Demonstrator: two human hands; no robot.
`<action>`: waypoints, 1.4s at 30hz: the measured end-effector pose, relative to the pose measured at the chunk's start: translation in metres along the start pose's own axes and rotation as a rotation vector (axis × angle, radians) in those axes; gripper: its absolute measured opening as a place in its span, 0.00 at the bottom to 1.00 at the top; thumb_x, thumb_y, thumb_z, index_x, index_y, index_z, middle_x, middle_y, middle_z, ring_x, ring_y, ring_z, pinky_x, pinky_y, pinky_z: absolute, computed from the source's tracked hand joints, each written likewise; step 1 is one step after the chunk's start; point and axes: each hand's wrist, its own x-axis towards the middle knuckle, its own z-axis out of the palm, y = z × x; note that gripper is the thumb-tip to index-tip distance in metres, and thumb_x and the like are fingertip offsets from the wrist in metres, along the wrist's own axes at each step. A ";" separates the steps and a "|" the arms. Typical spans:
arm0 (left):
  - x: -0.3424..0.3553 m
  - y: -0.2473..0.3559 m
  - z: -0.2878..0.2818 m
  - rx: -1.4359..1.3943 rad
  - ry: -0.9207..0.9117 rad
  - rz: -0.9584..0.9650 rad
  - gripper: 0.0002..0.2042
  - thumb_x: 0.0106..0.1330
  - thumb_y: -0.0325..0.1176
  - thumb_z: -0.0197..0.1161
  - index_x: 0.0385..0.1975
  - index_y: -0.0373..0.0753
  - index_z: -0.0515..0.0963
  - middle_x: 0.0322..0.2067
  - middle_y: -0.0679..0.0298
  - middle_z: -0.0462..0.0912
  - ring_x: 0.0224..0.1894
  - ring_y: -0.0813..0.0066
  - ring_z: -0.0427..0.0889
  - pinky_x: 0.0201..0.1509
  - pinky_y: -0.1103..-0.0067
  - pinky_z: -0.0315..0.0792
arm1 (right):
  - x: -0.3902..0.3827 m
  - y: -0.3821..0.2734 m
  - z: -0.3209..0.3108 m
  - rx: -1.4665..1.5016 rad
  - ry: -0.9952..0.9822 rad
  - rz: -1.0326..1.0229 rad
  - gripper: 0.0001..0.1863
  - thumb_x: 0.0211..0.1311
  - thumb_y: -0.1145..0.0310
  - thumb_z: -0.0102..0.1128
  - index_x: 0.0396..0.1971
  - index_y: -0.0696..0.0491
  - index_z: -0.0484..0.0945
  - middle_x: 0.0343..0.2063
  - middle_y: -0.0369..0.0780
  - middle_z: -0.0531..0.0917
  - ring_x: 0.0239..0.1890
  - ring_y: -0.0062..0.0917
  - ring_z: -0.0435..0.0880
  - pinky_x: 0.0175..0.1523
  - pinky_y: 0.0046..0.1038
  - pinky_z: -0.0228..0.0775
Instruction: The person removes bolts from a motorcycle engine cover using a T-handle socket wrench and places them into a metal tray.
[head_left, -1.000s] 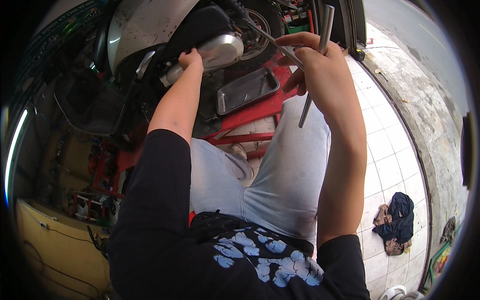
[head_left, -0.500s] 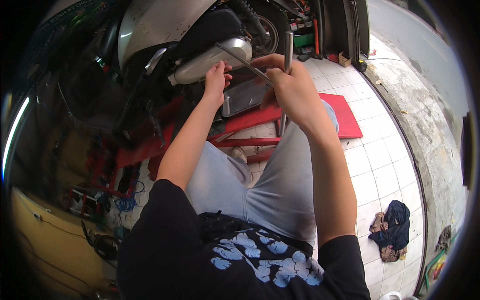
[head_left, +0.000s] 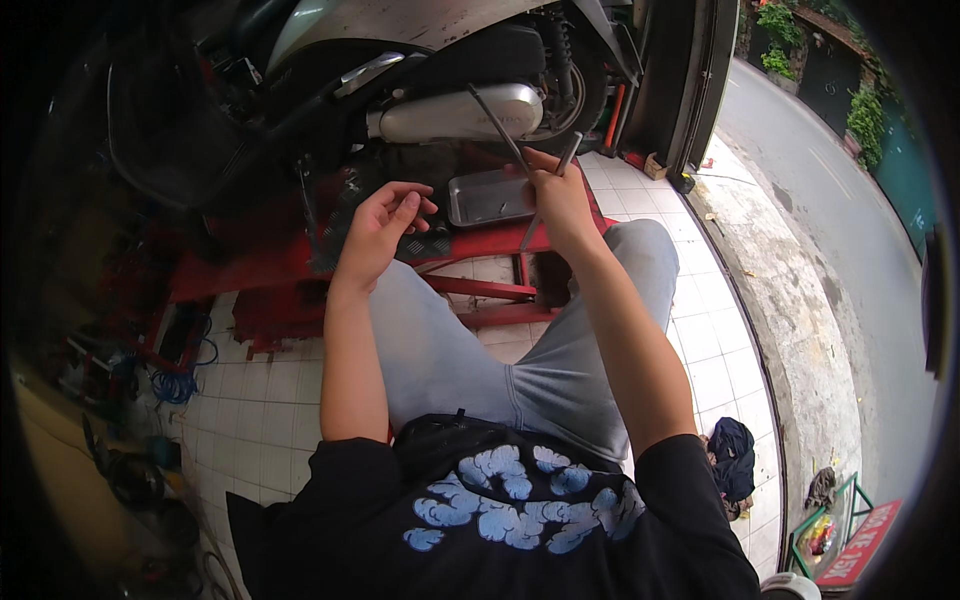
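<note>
Cables (head_left: 178, 385): blue coil on tiled floor at far left, beside red lift frame; well apart from both hands.
Lift (head_left: 480, 240): red steel platform w/ ribbed mat, carrying the scooter; person sits facing it, knees under its edge.
Left hand (head_left: 380, 225): raised in front of lift, palm half turned up, fingers loosely curled and apart, gripping nothing; nearest thing is the ribbed mat edge.
Tray (head_left: 490, 198): shallow metal tray on lift, between the two hands, just below engine cover; contents too small to tell.
Engine cover (head_left: 455, 115): silver side cover of scooter, above tray, w/ rear wheel (head_left: 585, 85) to its right.
Rods (head_left: 520, 150): two thin metal tools, one slanting up-left toward engine cover, one up-right; tips hang free, not seated on any part as far as can be seen.
Right hand (head_left: 560, 200): fingers closed tight round both rods where they cross, over right edge of tray.
Technique (judgement): two rods in one fist give poor control; better to pass one to the free left hand or drop it in tray, then steady the working tip w/ left fingers near the cover.
Risk (judgement): a slipped rod may scratch the cover or fall off lift.
Rag (head_left: 733, 455): dark cloth on tiles at right, near curb (head_left: 800, 330).
</note>
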 end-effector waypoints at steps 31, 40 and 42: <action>-0.011 -0.007 0.033 0.298 0.261 0.116 0.26 0.67 0.44 0.62 0.59 0.35 0.68 0.49 0.53 0.78 0.51 0.65 0.79 0.55 0.71 0.71 | 0.040 -0.013 0.077 -1.817 -0.082 -0.712 0.09 0.53 0.73 0.59 0.36 0.57 0.79 0.29 0.46 0.85 0.36 0.34 0.87 0.38 0.34 0.80; -0.009 -0.007 0.023 0.280 0.245 0.235 0.35 0.66 0.45 0.64 0.67 0.36 0.57 0.60 0.46 0.69 0.50 0.62 0.80 0.52 0.71 0.75 | 0.045 -0.005 0.062 -1.451 0.004 -0.463 0.12 0.53 0.74 0.56 0.38 0.61 0.78 0.30 0.46 0.84 0.36 0.35 0.86 0.38 0.32 0.78; -0.006 -0.009 0.015 0.252 0.283 0.238 0.34 0.66 0.45 0.64 0.67 0.37 0.57 0.61 0.46 0.68 0.51 0.62 0.79 0.51 0.72 0.75 | 0.060 0.003 0.050 -1.167 0.058 -0.301 0.15 0.53 0.76 0.54 0.42 0.63 0.77 0.29 0.45 0.83 0.34 0.35 0.85 0.36 0.30 0.75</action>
